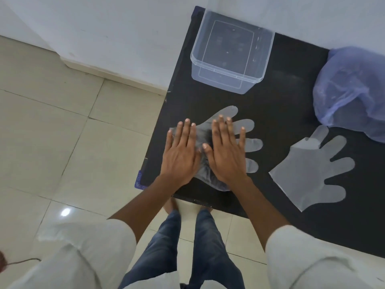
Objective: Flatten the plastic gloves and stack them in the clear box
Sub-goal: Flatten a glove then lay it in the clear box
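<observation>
Left hand (180, 154) and right hand (226, 152) palms-down, fingers (229, 127) spread flat, pressing glove (248, 142)

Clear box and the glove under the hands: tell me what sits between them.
Nothing: the head view shows only bare black table between the clear box and the glove.

Both bare forearms reach forward from rolled white sleeves, the left hand (180, 152) and right hand (226, 151) lying palm-down side by side, fingers straight and slightly spread, thumbs nearly touching, near the worktop's front-left corner.
</observation>
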